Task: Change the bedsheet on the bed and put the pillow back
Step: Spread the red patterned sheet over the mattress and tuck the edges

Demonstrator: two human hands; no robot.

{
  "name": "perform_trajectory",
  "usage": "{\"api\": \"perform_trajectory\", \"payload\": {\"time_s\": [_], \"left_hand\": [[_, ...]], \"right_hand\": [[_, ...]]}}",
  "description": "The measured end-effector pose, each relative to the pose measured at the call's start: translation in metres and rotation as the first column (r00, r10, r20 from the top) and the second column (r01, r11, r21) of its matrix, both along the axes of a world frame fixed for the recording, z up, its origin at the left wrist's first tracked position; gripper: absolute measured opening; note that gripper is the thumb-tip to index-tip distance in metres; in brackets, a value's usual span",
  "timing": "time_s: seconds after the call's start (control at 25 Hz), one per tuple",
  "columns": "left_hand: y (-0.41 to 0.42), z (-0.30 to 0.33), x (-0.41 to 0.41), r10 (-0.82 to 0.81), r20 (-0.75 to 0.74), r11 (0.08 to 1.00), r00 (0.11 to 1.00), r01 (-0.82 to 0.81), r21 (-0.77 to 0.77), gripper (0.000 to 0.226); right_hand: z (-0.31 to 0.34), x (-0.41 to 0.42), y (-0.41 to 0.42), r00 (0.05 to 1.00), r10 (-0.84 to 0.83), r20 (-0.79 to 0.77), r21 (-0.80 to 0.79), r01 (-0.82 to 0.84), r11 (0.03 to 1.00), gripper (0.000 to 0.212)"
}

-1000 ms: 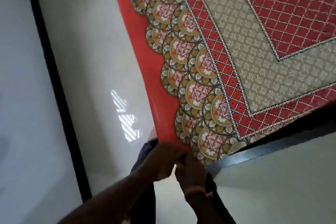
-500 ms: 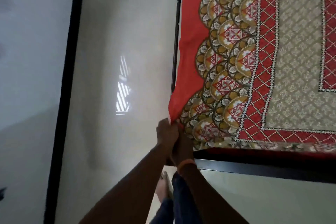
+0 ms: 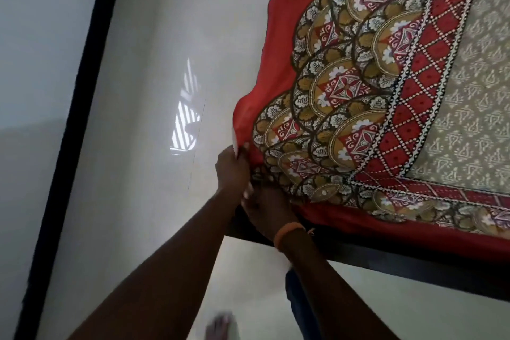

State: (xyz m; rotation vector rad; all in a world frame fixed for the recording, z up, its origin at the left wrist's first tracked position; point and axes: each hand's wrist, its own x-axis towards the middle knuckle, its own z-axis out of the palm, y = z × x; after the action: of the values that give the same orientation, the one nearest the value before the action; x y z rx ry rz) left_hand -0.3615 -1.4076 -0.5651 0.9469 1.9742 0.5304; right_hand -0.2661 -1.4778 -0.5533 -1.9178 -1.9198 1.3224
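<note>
One bedsheet (image 3: pixel 358 96), red with gold round motifs and a lattice border, lies spread over one bed, whose dark frame (image 3: pixel 414 265) shows as a band under the sheet's near edge. Two hands meet at the sheet's near corner. The left hand (image 3: pixel 231 171) has its fingers curled round the red hem at that corner, pinching the cloth into a small fold. The right hand (image 3: pixel 266 208), with one orange band (image 3: pixel 288 232) on its wrist, sits just below and touching the left, pressed against the corner where sheet meets frame; its fingers are hidden, so I cannot tell whether it grips the cloth. One bare foot (image 3: pixel 220 326) shows on the pale floor (image 3: pixel 143 201) below the corner, and one dark leg of trousers (image 3: pixel 300 309) beside it. One bright striped patch of light (image 3: pixel 185 124) lies on the floor left of the corner, and one black strip (image 3: pixel 69 132) runs farther left. Against half a second ago, the corner and both hands fill more of the view, the sheet's side edge bulges outward more, and the hands remain on the same corner.
</note>
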Motion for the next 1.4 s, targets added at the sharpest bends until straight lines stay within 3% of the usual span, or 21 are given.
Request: {"api": "perform_trajectory", "payload": {"time_s": [0.08, 0.16, 0.36, 0.44, 0.56, 0.6, 0.68, 0.76, 0.8, 0.84, 0.92, 1.0, 1.08, 1.16, 1.2, 1.24, 1.32, 1.4], "left_hand": [[0.001, 0.002, 0.003, -0.032, -0.082, 0.997, 0.996, 0.037, 0.062, 0.041], [0.002, 0.005, 0.008, -0.143, -0.150, 0.980, 0.978, 0.161, 0.120, 0.046], [-0.001, -0.012, 0.005, -0.337, -0.293, 0.875, 0.895, 0.412, 0.253, 0.027], [0.000, -0.022, -0.005, -0.366, -0.246, 0.856, 0.897, 0.428, 0.288, 0.032], [-0.002, -0.013, -0.014, -0.447, -0.182, 0.838, 0.876, 0.481, 0.258, 0.040], [-0.001, -0.007, -0.018, -0.487, -0.122, 0.837, 0.865, 0.502, 0.220, 0.038], [-0.012, 0.006, -0.029, -0.561, 0.067, 0.824, 0.825, 0.548, 0.143, 0.041], [-0.023, 0.021, -0.036, -0.617, 0.267, 0.782, 0.740, 0.615, 0.104, 0.045], [-0.027, 0.027, -0.038, -0.638, 0.361, 0.753, 0.680, 0.649, 0.110, 0.044], [-0.031, 0.032, -0.038, -0.667, 0.417, 0.721, 0.618, 0.677, 0.150, 0.041], [-0.041, 0.042, -0.032, -0.709, 0.392, 0.692, 0.587, 0.687, 0.222, 0.030], [-0.042, 0.053, -0.026, -0.740, 0.348, 0.666, 0.575, 0.698, 0.262, 0.022], [-0.030, 0.051, -0.031, -0.728, 0.276, 0.677, 0.628, 0.721, 0.145, 0.020], [-0.014, 0.042, -0.050, -0.647, -0.012, 0.762, 0.762, 0.646, -0.043, 0.033], [-0.012, 0.037, -0.063, -0.608, -0.177, 0.794, 0.774, 0.601, -0.095, 0.037], [-0.015, 0.035, -0.073, -0.596, -0.299, 0.798, 0.745, 0.590, -0.121, 0.034], [-0.023, 0.032, -0.083, -0.595, -0.409, 0.790, 0.692, 0.598, -0.137, 0.023], [-0.027, 0.031, -0.081, -0.497, -0.402, 0.840, 0.769, 0.543, 0.000, 0.019]], "right_hand": [[0.000, 0.018, -0.015, 0.994, -0.070, 0.086, 0.097, 0.062, 0.993, 0.037], [-0.003, 0.038, -0.031, 0.974, -0.148, 0.171, 0.108, 0.131, 0.985, 0.025], [-0.031, 0.047, -0.029, 0.980, 0.126, 0.152, 0.087, -0.141, 0.986, 0.028], [-0.041, 0.051, -0.016, 0.972, 0.164, 0.168, 0.120, -0.185, 0.975, 0.032], [-0.050, 0.060, -0.002, 0.995, 0.061, 0.085, 0.161, -0.074, 0.984, 0.063], [-0.057, 0.060, 0.003, 0.991, 0.029, 0.131, 0.180, -0.053, 0.982, 0.062], [-0.053, 0.053, 0.008, 0.958, 0.002, 0.286, 0.202, -0.062, 0.977, 0.038], [-0.034, 0.045, 0.004, 0.992, -0.074, 0.107, 0.195, 0.052, 0.979, 0.017], [-0.018, 0.042, 0.000, 0.986, -0.144, -0.084, 0.141, 0.155, 0.978, 0.014], [-0.001, 0.042, -0.004, 0.920, -0.238, -0.312, 0.035, 0.261, 0.965, 0.012], [0.023, 0.050, -0.017, 0.723, -0.335, -0.604, -0.118, 0.334, 0.935, 0.012], [0.037, 0.058, -0.023, 0.707, -0.304, -0.638, -0.111, 0.306, 0.946, 0.033], [0.038, 0.062, -0.015, 0.816, -0.277, -0.507, -0.038, 0.300, 0.953, 0.036], [0.032, 0.054, -0.004, 0.973, -0.112, -0.202, 0.113, 0.137, 0.984, 0.022], [0.026, 0.043, -0.002, 0.999, 0.021, -0.042, 0.133, -0.016, 0.991, 0.023], [0.016, 0.034, -0.005, 0.990, 0.130, 0.061, 0.095, -0.136, 0.986, 0.026], [-0.008, 0.019, -0.006, 0.950, 0.244, 0.198, 0.002, -0.249, 0.969, 0.031], [-0.023, 0.014, -0.002, 0.899, 0.248, 0.360, 0.061, -0.288, 0.956, 0.038]]}}
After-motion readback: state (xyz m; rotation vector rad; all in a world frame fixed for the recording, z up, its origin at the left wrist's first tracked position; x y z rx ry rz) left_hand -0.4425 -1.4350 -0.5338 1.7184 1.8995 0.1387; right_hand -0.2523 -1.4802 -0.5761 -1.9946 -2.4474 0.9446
